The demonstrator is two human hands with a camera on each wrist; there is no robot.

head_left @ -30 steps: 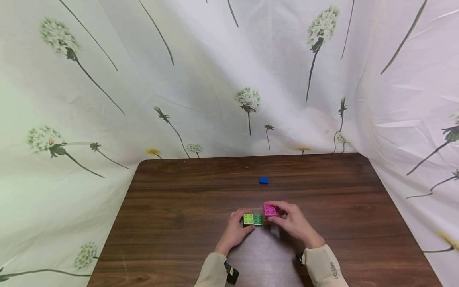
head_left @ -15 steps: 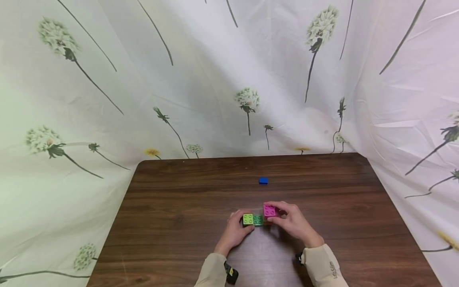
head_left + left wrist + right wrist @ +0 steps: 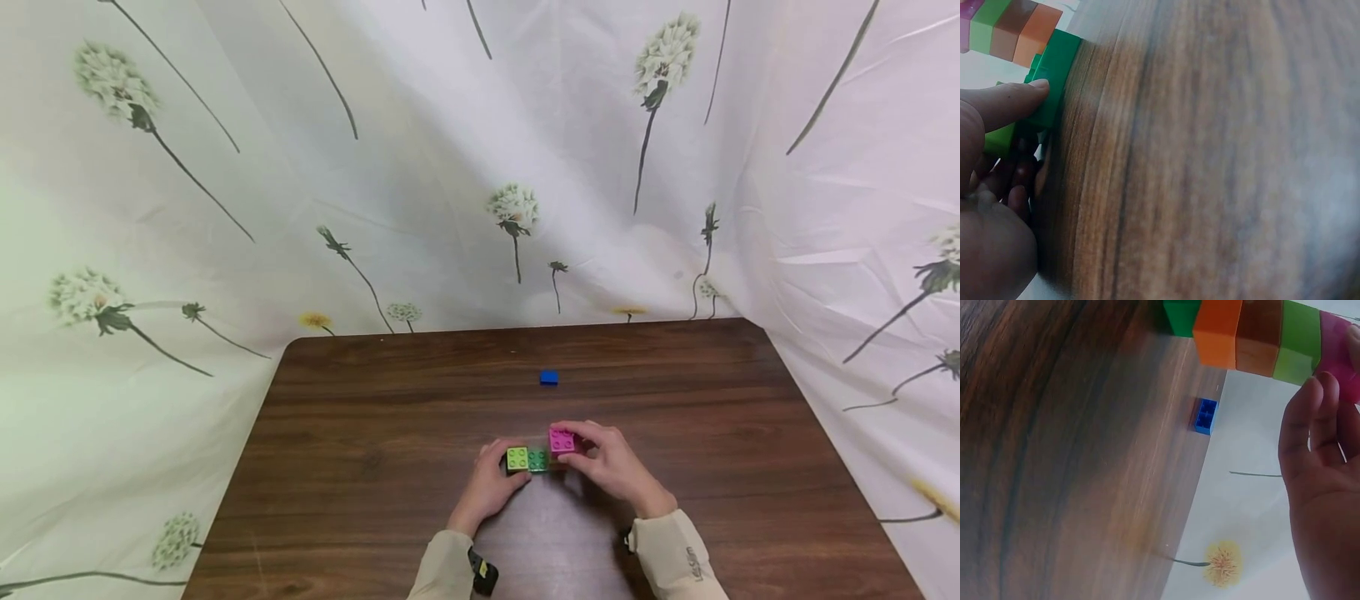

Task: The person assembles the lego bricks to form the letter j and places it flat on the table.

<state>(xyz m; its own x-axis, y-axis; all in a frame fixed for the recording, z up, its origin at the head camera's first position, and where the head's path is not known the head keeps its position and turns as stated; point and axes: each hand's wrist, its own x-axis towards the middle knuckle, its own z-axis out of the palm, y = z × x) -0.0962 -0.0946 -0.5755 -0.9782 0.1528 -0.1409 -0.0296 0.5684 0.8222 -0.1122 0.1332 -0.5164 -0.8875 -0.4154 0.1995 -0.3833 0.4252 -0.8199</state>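
Note:
My left hand [image 3: 491,487] grips a long dark green brick [image 3: 1060,81] lying on the table, with its thumb against the side. A lime green brick [image 3: 517,458] sits on that brick's left end. My right hand [image 3: 615,467] pinches a pink brick [image 3: 562,441], the top of an upright stack. Below it in the stack come a light green brick [image 3: 1298,344], a brown brick [image 3: 1259,337] and an orange brick [image 3: 1217,334]. The orange one is at the dark green brick's right end; whether they are joined I cannot tell.
A small blue brick [image 3: 549,377] lies farther back on the dark wooden table [image 3: 375,500]. A white curtain [image 3: 420,208] printed with dandelions hangs behind the table and at its sides.

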